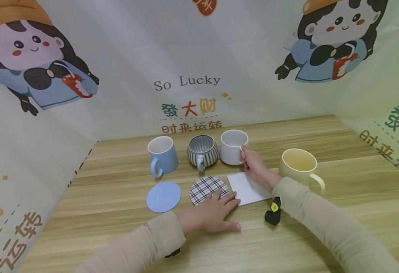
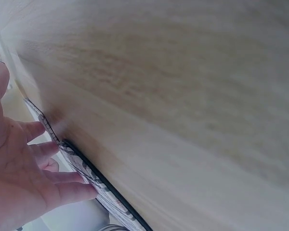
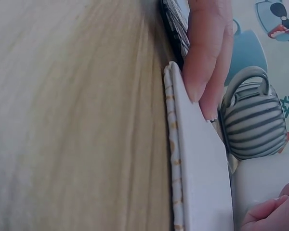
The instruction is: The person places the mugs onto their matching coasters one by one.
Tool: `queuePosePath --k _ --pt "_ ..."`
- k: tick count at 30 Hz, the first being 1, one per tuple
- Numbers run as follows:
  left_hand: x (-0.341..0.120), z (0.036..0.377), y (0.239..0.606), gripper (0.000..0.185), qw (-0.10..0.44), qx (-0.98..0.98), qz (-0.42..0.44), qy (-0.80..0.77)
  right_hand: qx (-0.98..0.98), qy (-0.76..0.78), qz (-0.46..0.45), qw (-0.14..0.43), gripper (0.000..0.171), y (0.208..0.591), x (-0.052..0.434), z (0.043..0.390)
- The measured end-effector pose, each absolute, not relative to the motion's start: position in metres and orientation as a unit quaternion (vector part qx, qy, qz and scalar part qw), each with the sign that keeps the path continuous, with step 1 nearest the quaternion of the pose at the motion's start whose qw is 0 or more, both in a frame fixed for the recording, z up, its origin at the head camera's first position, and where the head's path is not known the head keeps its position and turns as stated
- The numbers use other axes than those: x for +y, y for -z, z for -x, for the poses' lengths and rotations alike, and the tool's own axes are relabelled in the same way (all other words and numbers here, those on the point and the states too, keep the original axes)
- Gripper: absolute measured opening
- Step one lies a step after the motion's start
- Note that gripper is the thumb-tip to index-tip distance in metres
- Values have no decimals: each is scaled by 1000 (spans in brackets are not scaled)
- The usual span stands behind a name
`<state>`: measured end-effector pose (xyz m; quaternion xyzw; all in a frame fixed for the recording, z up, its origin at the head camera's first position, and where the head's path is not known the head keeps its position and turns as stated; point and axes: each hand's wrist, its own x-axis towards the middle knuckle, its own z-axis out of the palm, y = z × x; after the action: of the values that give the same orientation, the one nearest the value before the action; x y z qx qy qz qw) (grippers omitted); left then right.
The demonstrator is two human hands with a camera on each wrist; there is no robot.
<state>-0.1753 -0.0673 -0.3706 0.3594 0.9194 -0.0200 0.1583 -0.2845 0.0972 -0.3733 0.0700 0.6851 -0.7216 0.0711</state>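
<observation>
My right hand [image 1: 255, 163] pinches the handle of a white mug [image 1: 231, 149], which stands just behind a white square coaster [image 1: 248, 188]. With fingers spread, my left hand [image 1: 216, 212] reaches over a round plaid coaster [image 1: 204, 186]; its fingertips lie at the edges of both coasters. In the right wrist view, left-hand fingers [image 3: 207, 57] touch the corner of the white coaster [image 3: 202, 159], and part of my right hand [image 3: 274, 214] shows at the mug [image 3: 260, 178]. The left wrist view shows the left hand [image 2: 24, 168] against the coasters' edges.
Left of the white mug stand a grey striped cup [image 1: 202, 149] and a blue mug [image 1: 163, 155]. A round blue coaster [image 1: 163, 197] lies before the blue mug. A yellow mug [image 1: 299, 165] stands right, partly behind my right sleeve. A printed cloth [image 1: 127, 94] hangs behind the wooden table [image 1: 93, 212].
</observation>
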Motion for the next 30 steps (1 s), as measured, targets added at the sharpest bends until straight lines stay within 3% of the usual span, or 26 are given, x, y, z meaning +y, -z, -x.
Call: queuePosePath --k 13,30 --pt "-67 177 369 72 167 920 -353 16 692 715 -36 92 46 369 108 279" --pt "-67 176 370 72 164 919 -358 14 710 700 -31 66 46 361 118 250"
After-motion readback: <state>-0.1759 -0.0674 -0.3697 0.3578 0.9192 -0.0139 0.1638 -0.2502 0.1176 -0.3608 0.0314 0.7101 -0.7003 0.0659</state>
